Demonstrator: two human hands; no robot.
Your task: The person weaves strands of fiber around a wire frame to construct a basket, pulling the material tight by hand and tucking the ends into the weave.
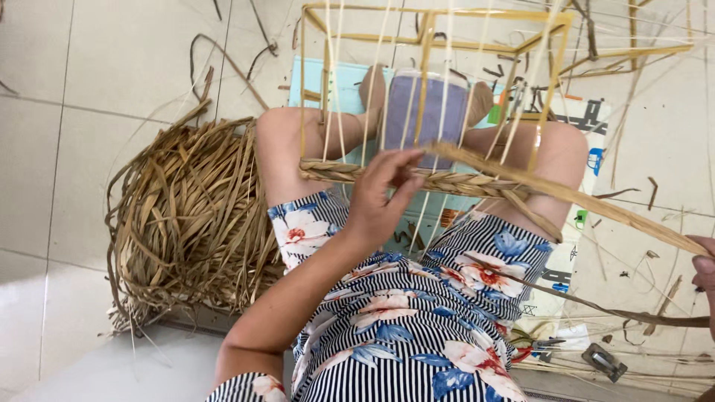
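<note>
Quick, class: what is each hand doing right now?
Left hand: fingers pinching the woven band on the frame.
Right hand: mostly out of view, grip unclear.

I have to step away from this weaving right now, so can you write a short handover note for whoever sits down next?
Left hand: fingers pinch the woven row at the foot of the yellow frame.
Right hand: at the picture's edge, pulling a long dried strand taut.
Frame rests across the knees; bundle of dried leaves lies on the floor to the left.
Done: one braided band along the frame's near bottom edge.
Left: the uprights above it are bare.
</note>
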